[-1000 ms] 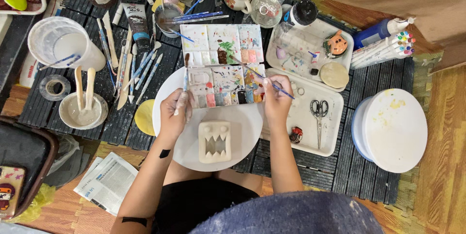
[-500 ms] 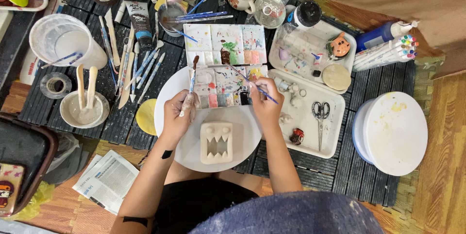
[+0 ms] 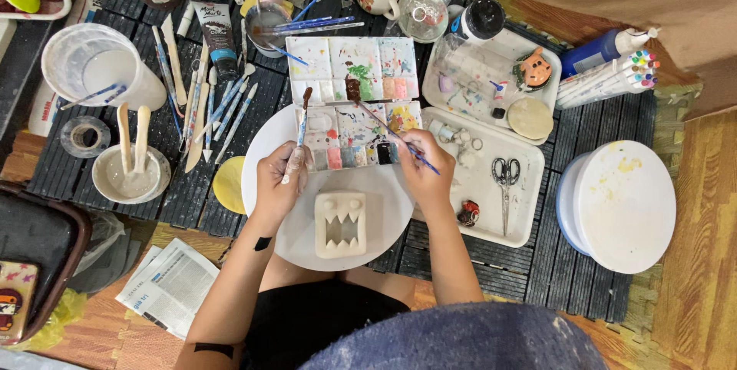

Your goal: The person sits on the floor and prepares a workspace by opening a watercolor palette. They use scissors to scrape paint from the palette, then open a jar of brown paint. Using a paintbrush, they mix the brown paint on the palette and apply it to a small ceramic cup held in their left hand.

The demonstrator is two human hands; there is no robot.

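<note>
The right hand (image 3: 421,164) is now reaching its brush (image 3: 395,133) deeper into the palette (image 3: 355,101), fingers gripping it; the left hand (image 3: 278,186) is clasping another brush (image 3: 299,133) beside the palette.

Left hand (image 3: 275,186) gripping a brush (image 3: 299,133), right hand (image 3: 421,164) dipping a thin brush (image 3: 391,133) into the paint palette (image 3: 355,101) — toothy clay piece (image 3: 341,224) between them

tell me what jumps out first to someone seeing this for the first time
At the centre, a pale clay monster face with jagged teeth lies on a round white board. Just above it sits an open paint palette smeared with colours. The right hand holds a thin blue brush to the palette; the left hand holds a second brush upright.
</note>
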